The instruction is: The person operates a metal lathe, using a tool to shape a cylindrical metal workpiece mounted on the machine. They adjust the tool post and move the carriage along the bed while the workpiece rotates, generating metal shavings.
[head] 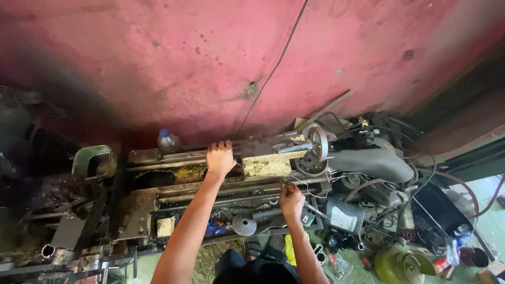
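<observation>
Pink wall behind; left hand [220, 158] on lathe [210, 192]; plastic bottle [168, 141] beside.

Open gap along the machine bed [173, 176] left of the hands, handwheel [317, 143] and cables [392, 152] crowding the right.

Long grimy metal lathe bed [173, 197] against a pink wall, bearing a plastic bottle [168, 141], a green metal box [93, 160], a round handwheel [317, 143].

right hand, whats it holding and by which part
The right hand closes round a small tool with a reddish tip, gripped along its handle; what kind of tool cannot be told. The left hand holds nothing, resting flat on the lathe bed.
</observation>
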